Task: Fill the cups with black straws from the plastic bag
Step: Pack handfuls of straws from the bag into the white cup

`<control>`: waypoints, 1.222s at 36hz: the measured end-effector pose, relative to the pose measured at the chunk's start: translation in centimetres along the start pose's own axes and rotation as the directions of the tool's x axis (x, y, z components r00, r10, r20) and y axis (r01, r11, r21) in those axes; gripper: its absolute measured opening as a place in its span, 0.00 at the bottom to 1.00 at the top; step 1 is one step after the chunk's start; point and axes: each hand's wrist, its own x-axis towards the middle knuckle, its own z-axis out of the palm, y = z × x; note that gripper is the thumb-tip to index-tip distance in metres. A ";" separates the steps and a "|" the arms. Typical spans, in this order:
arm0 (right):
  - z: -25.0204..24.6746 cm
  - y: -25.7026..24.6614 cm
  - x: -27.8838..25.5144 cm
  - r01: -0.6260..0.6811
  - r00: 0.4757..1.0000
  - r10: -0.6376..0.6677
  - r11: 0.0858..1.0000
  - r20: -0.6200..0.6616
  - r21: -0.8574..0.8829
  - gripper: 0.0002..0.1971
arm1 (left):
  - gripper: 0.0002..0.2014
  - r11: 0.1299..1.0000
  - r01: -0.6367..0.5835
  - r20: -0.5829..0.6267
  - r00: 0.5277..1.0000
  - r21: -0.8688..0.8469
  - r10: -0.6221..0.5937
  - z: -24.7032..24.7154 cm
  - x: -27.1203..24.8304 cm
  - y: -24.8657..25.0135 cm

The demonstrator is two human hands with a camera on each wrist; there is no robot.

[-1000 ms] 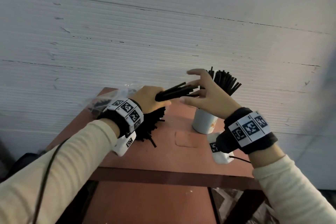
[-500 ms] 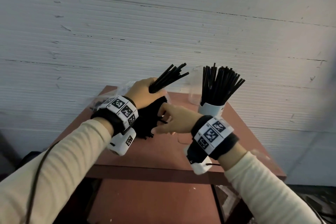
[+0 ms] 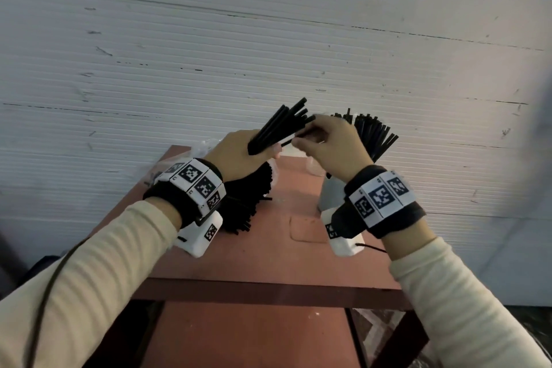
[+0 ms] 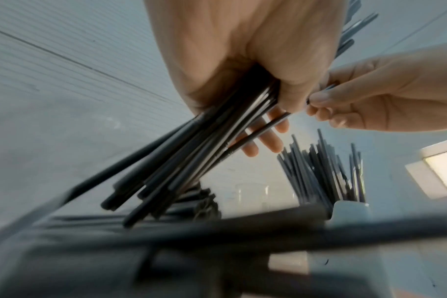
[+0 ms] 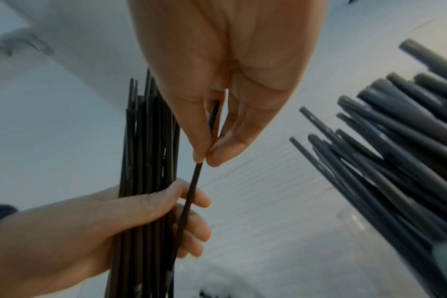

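Observation:
My left hand (image 3: 239, 155) grips a bundle of black straws (image 3: 283, 125) that points up and to the right above the table; the same bundle of black straws (image 4: 191, 151) (image 5: 146, 161) shows in both wrist views. My right hand (image 3: 328, 143) pinches a single black straw (image 5: 191, 193) between thumb and forefinger at the bundle's edge. A white cup (image 3: 330, 197) packed with black straws (image 3: 376, 134) stands behind my right wrist. The plastic bag (image 3: 179, 158) with a pile of black straws (image 3: 248, 200) lies under my left wrist.
Everything sits on a small reddish-brown table (image 3: 268, 254) pushed against a white ribbed wall (image 3: 268, 39). A clear cup (image 3: 313, 164) stands at the back, mostly hidden by my hands. The table's front edge (image 3: 268, 290) is near me, with a lower shelf beneath.
My right hand rose from the pile on the table up to the bundle and now pinches one straw. The left hand keeps gripping the bundle, tilted upward.

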 end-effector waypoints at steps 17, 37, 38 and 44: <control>-4.8 -6.5 -0.3 0.296 0.950 -0.270 0.938 -0.159 0.177 0.23 | 0.06 0.762 -0.042 0.069 0.991 -0.647 0.113 4.0 0.5 7.6; -2.5 -0.4 -1.7 0.199 0.980 -0.193 0.961 0.049 -0.192 0.11 | 0.11 0.757 0.413 0.428 0.882 -0.507 -0.194 10.6 0.0 3.6; -2.7 -0.4 -1.8 0.204 0.979 -0.198 0.963 0.052 -0.178 0.11 | 0.14 0.771 0.413 0.442 0.876 -0.484 -0.192 10.6 -0.1 3.9; -5.4 -1.1 -2.7 0.126 0.990 -0.134 0.983 -0.052 -0.131 0.39 | 0.18 0.779 0.217 0.276 0.959 -0.588 -0.059 9.9 0.3 5.0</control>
